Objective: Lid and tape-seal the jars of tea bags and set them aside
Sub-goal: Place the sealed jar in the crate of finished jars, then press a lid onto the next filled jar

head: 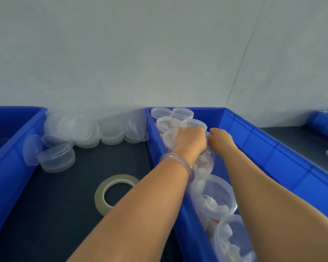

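Several clear plastic jars of white tea bags stand in a row along the left wall of a blue bin (263, 148). My left hand (190, 138) and my right hand (221, 138) both reach into that bin and grip one jar (204, 163) near its top, the left from the left side, the right from the right. Closer to me two open jars (214, 197) show tea bags inside. A pile of clear lids (83, 129) lies on the dark table against the wall. A roll of clear tape (112, 191) lies flat on the table left of my left forearm.
A second blue bin (11, 157) fills the left side, with a few lids (55, 157) leaning beside it. Another blue tray (324, 123) sits at the far right. A white wall stands right behind the bins.
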The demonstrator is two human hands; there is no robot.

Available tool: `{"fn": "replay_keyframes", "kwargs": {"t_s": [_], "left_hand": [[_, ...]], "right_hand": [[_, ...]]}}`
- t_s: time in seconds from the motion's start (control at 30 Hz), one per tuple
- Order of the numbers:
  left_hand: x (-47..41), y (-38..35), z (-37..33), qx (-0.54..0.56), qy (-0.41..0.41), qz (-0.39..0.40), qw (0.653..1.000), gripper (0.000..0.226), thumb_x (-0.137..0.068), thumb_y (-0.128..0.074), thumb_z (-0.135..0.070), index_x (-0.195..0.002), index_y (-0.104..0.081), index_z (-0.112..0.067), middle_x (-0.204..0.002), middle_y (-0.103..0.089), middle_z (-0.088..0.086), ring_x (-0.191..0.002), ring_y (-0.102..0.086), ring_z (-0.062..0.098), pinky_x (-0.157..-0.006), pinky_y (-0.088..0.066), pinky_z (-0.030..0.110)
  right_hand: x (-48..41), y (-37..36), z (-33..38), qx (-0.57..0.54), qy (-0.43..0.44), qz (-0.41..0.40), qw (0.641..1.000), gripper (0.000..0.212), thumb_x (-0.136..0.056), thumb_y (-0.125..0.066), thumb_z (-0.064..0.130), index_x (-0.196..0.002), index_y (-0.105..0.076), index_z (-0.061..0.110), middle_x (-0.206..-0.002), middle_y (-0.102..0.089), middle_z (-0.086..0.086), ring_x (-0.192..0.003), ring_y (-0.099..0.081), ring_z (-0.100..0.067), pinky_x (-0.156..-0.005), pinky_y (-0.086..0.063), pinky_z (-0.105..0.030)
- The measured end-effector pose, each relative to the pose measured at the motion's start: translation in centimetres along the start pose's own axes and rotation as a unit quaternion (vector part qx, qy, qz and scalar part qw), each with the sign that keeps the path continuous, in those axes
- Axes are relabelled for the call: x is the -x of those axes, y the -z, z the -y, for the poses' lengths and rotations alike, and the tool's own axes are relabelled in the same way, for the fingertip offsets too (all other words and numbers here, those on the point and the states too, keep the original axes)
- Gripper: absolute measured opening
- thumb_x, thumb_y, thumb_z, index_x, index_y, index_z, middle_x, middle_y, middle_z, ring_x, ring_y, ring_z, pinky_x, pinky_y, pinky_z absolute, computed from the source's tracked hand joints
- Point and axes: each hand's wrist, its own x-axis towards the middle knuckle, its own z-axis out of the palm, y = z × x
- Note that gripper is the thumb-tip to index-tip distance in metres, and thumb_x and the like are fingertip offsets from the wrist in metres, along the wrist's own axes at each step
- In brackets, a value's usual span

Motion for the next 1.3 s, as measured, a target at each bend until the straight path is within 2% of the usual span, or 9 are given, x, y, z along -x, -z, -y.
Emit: {"fn": "replay_keyframes", "kwargs": {"t_s": [0.1, 0.2, 0.43, 0.67, 0.87, 0.97, 1.1, 1.23, 1.3], "left_hand": [[0.2, 2.7, 2.6, 0.030, 0.020, 0.019, 0.999, 0.037, -0.099, -0.043, -0.013, -0.136, -0.051, -0.013, -0.130, -0.057, 0.012, -0.118, -0.055, 0.029, -0.097, -0.042, 0.037], [1.6, 7.4, 8.1, 0.023, 0.063, 0.016, 0.998, 0.041, -0.096, -0.045, -0.012, -0.137, -0.050, -0.015, -0.132, -0.056, 0.013, -0.118, -0.055, 0.032, -0.098, -0.045, 0.039], [11.3, 18.8, 26.3, -0.082, 0.203, -0.029, 0.975, 0.042, -0.093, -0.045, -0.007, -0.133, -0.051, -0.015, -0.130, -0.056, 0.011, -0.116, -0.055, 0.029, -0.087, -0.045, 0.035], [21.1, 23.5, 39.4, -0.224, 0.510, -0.016, 0.831, 0.040, -0.093, -0.051, -0.019, -0.132, -0.049, -0.009, -0.133, -0.053, 0.015, -0.125, -0.048, 0.034, -0.103, -0.038, 0.047], [22.6, 23.3, 40.7, -0.241, 0.441, -0.096, 0.859, 0.023, -0.094, -0.045, -0.009, -0.109, -0.062, -0.006, -0.112, -0.064, 0.015, -0.106, -0.060, 0.032, -0.087, -0.046, 0.040], [20.8, 24.3, 37.5, -0.189, 0.421, -0.138, 0.876, 0.024, -0.095, -0.044, -0.009, -0.112, -0.060, -0.008, -0.113, -0.064, 0.013, -0.110, -0.058, 0.032, -0.099, -0.042, 0.046], [17.8, 25.8, 30.1, -0.089, 0.250, -0.291, 0.919, 0.020, -0.089, -0.049, -0.019, -0.101, -0.065, -0.017, -0.103, -0.068, 0.003, -0.102, -0.061, 0.027, -0.091, -0.043, 0.038], [15.3, 24.0, 22.8, -0.031, 0.100, -0.391, 0.914, 0.018, -0.090, -0.049, -0.028, -0.085, -0.065, -0.023, -0.089, -0.064, -0.005, -0.101, -0.054, 0.021, -0.082, -0.039, 0.031], [15.2, 21.1, 21.1, 0.115, 0.081, -0.475, 0.869, 0.019, -0.091, -0.053, -0.026, -0.099, -0.066, -0.015, -0.106, -0.061, 0.002, -0.109, -0.049, 0.021, -0.082, -0.036, 0.023]], "right_hand": [[0.5, 0.2, 3.9, 0.063, 0.114, -0.048, 0.990, 0.025, -0.092, -0.044, 0.007, -0.107, -0.062, 0.014, -0.115, -0.061, -0.009, -0.109, -0.052, -0.028, -0.079, -0.039, -0.033], [1.5, -0.9, 11.0, -0.032, 0.197, 0.004, 0.980, 0.036, -0.095, -0.046, 0.009, -0.130, -0.053, 0.015, -0.125, -0.061, -0.013, -0.115, -0.055, -0.030, -0.085, -0.041, -0.032], [9.3, -7.5, 32.5, -0.199, 0.358, 0.096, 0.907, 0.040, -0.090, -0.050, 0.009, -0.130, -0.049, 0.011, -0.125, -0.061, -0.014, -0.116, -0.055, -0.035, -0.091, -0.045, -0.039], [18.2, -13.0, 46.1, -0.156, 0.486, 0.226, 0.830, 0.051, -0.092, -0.050, 0.013, -0.141, -0.038, 0.020, -0.125, -0.057, -0.007, -0.105, -0.056, -0.028, -0.085, -0.051, -0.042], [20.1, -14.2, 48.1, -0.127, 0.511, 0.261, 0.809, 0.041, -0.089, -0.057, 0.016, -0.128, -0.046, 0.016, -0.114, -0.062, -0.011, -0.085, -0.052, -0.021, -0.071, -0.040, -0.034], [18.9, -12.5, 46.6, -0.235, 0.477, 0.243, 0.811, 0.076, -0.080, -0.072, 0.024, -0.144, -0.031, 0.018, -0.130, -0.055, -0.006, -0.108, -0.054, -0.022, -0.085, -0.043, -0.033], [16.4, -8.0, 42.3, -0.407, 0.387, 0.130, 0.817, 0.096, -0.081, -0.070, 0.023, -0.152, -0.004, 0.020, -0.129, -0.055, -0.009, -0.116, -0.055, -0.024, -0.093, -0.047, -0.034], [15.0, -4.2, 35.6, -0.506, 0.295, -0.015, 0.810, 0.091, -0.079, -0.071, 0.034, -0.148, -0.014, 0.024, -0.118, -0.059, 0.008, -0.099, -0.059, 0.002, -0.071, -0.041, -0.008], [15.3, -4.6, 31.2, -0.535, 0.244, 0.000, 0.809, 0.098, -0.071, -0.074, 0.030, -0.149, -0.015, 0.023, -0.113, -0.058, 0.008, -0.091, -0.059, 0.009, -0.065, -0.043, -0.003]]}}
